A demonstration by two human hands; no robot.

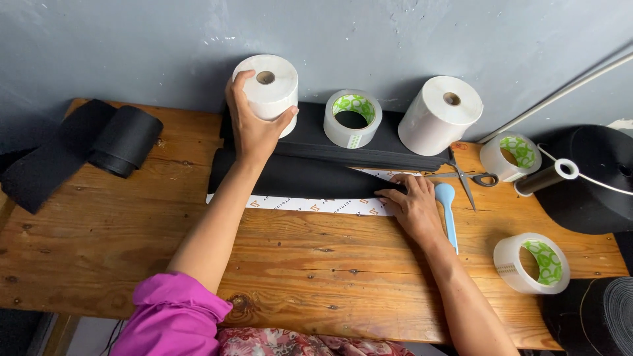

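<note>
A left hand [254, 125] wraps an upright white label roll [269, 89] at the back of the bench, while the right hand [412, 204] lies flat, fingers spread, on black fabric [297, 177] over a white printed strip [310, 206]. The roll looks dense and firm, best gripped round its sides; the fabric looks soft. Scissors [465, 178], clear tape rolls [353, 118] and a blue spoon [448, 204] crowd the worn wooden table [132, 237] against a grey wall [132, 46].

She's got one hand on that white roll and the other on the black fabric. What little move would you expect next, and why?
Probably lifting the white roll toward her. The left hand already wraps its side at the back of the table, while the right hand presses flat on the black fabric and the white printed strip, seemingly steadying them.
</note>
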